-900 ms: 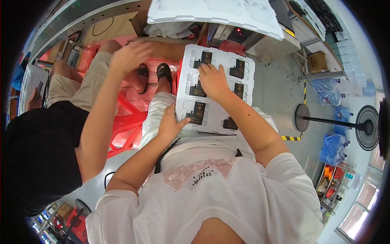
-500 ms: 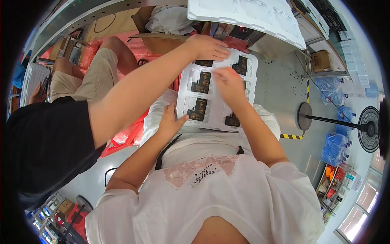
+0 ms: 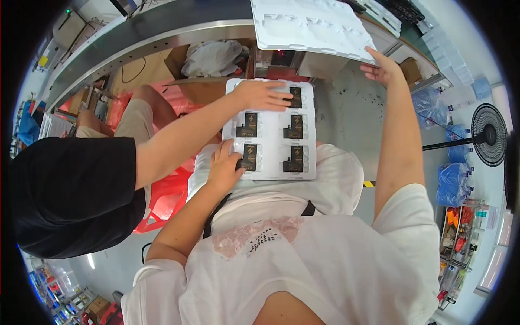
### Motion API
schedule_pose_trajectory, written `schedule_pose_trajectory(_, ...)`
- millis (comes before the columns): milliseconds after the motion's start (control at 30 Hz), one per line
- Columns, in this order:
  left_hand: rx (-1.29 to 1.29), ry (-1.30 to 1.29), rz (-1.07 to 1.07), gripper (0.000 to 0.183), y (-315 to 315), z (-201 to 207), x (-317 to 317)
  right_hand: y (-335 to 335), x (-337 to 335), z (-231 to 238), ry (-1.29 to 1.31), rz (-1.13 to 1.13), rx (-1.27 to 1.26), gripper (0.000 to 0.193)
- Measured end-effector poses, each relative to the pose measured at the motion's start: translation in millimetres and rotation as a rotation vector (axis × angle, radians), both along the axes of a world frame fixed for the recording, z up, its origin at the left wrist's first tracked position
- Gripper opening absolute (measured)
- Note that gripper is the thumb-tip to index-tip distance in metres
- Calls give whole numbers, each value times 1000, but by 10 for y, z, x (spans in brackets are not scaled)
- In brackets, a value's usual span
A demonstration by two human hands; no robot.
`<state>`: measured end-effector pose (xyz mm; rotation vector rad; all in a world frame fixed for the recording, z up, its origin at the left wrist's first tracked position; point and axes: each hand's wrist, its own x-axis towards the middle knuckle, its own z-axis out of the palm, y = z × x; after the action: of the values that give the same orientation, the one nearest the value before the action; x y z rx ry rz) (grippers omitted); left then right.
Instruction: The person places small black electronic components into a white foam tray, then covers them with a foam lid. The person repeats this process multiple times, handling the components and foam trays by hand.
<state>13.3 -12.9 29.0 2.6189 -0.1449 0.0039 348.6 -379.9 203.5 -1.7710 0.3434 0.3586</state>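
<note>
A white moulded tray [image 3: 271, 162] lies across my lap, with several flat black batteries marked with a gold lightning bolt [image 3: 294, 127] in its recesses. At its near left side my left hand [image 3: 222, 167] grips the edge, the fingertips touching the lower left battery [image 3: 249, 157]. My right hand [image 3: 385, 69] is stretched far out to the right, its fingers closed on the corner of a second white tray [image 3: 314, 30] at the bench edge. Another person's hand [image 3: 262, 96] reaches in from the left over the upper part of the lap tray, covering the upper left recess.
A co-worker in a black sleeve [image 3: 76, 189] sits close on my left, on a red chair [image 3: 176, 197]. Ahead runs a metal bench edge [image 3: 162, 43], with an open carton [image 3: 211, 81] of clear plastic bags under it. A black fan [image 3: 489, 134] stands right.
My right hand has left the lap tray and taken hold of the bench tray's corner. My left hand stays at the lap tray's edge. The other person's hand now lies over its top row.
</note>
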Motion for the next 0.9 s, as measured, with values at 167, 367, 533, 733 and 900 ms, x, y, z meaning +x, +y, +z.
schedule_pose_trajectory(167, 37, -35, 104, 32, -56, 37, -59, -187, -146, -195, -118, -159, 607, 34)
schedule_pose_trajectory(367, -75, 8, 36, 26, 122, -174, 17, -404, -1156, -123, -244, -345, 673, 32)
schedule_pose_trajectory(533, -117, -124, -25, 28, 164, -160, 66, -701, -1814, -114, -368, -425, 823, 31)
schedule_pose_trajectory(733, -483, -203, 73, 44, -359, 639, 184, -232, -2896, -319, -367, -46, 804, 50)
schedule_pose_trajectory(900, -1668, 96, 217, 44, -606, 1133, 478, 824, -3367, -924, -77, 231, 399, 44)
